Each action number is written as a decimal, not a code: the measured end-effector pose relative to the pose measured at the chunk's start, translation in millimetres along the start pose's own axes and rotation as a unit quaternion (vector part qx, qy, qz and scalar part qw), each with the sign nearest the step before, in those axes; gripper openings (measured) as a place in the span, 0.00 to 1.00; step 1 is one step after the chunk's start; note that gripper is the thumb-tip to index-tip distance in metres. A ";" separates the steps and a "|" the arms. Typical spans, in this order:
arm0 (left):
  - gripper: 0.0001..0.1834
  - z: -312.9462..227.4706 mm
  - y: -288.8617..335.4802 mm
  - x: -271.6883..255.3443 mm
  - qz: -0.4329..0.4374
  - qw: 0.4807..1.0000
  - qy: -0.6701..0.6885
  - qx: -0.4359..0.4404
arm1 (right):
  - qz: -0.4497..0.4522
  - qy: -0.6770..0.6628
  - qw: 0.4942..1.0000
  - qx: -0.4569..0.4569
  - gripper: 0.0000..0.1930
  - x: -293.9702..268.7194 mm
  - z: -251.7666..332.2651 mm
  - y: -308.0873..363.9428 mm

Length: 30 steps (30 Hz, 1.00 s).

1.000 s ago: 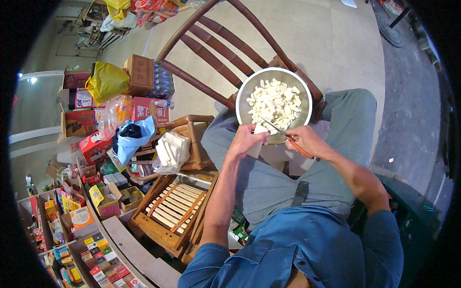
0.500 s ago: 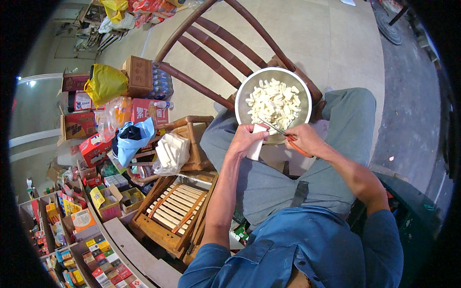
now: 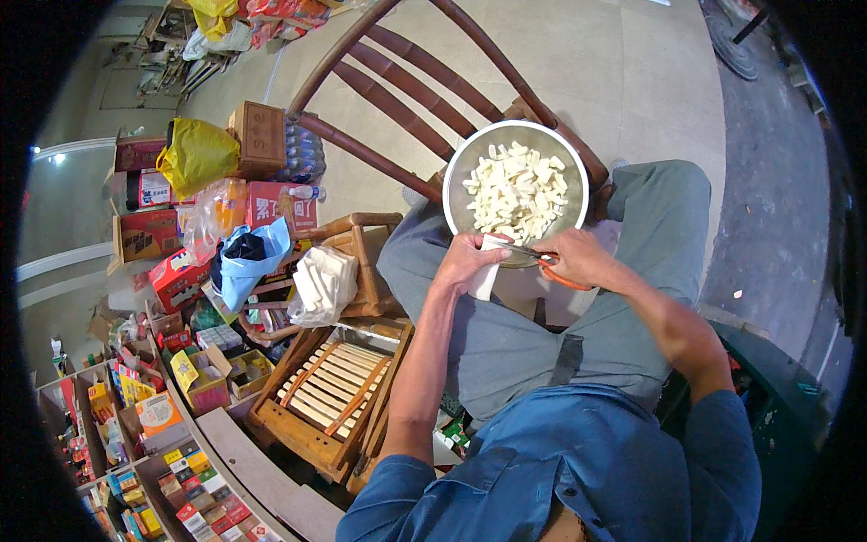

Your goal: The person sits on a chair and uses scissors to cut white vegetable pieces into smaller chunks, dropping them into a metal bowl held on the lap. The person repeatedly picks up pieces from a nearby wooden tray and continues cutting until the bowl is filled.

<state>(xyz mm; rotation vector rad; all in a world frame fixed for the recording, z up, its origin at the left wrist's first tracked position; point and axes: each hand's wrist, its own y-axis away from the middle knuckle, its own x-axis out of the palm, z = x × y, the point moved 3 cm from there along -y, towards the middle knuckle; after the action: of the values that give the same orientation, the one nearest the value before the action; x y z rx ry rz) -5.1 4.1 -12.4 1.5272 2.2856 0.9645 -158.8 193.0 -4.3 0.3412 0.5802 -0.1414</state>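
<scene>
A steel bowl (image 3: 458,181) full of short white cut pieces (image 3: 519,190) rests on the seat of a brown chair (image 3: 397,86), just beyond my knees. At its near rim my left hand (image 3: 467,262) grips a flat white strip (image 3: 483,284), whose lower end hangs toward my lap. My right hand (image 3: 578,259) is closed round orange-handled scissors (image 3: 562,276). Their blades point left and meet the strip's upper end beside my left fingers. Whether the blades are fully closed is too small to tell. The pieces look soft, like rice cake; their kind is not certain.
To the left, a clear plastic bag (image 3: 322,287) of white slabs lies on a wooden chair. A folded slatted wooden stool (image 3: 334,388) stands nearer. Boxes, a yellow bag (image 3: 200,158) and a blue bag (image 3: 255,259) crowd the left, above compartments of small packets (image 3: 203,492).
The scissors have swung to point more directly left, and their blades now lie at the strip's top. The left hand has barely shifted, still holding the strip.
</scene>
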 end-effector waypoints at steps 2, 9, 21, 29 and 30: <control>0.12 8.8 -4.6 -6.5 -0.009 1.000 0.005 -0.017 | 0.002 -0.050 0.998 0.023 0.21 -0.4 -6.1 -2.9; 0.21 6.5 -4.9 1.4 0.036 0.948 0.309 -0.069 | -0.126 -0.199 0.968 0.086 0.18 -2.5 -31.7 0.0; 0.13 -0.8 18.0 20.9 -0.026 0.993 0.106 -0.050 | 0.008 -0.149 0.987 0.058 0.22 -10.6 -6.5 6.3; 0.10 -0.6 22.1 21.7 0.018 0.999 0.032 0.004 | -0.013 -0.094 0.995 -0.006 0.27 0.7 0.4 9.1; 0.10 -1.6 22.2 24.2 0.025 0.999 0.019 0.006 | -0.019 -0.076 0.997 -0.016 0.28 1.6 0.7 8.8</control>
<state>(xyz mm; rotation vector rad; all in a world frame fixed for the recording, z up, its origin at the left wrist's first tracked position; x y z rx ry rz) 0.0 30.3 6.9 1.5923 2.2926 1.0023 -155.0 200.9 -2.2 0.2857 0.4374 -0.1919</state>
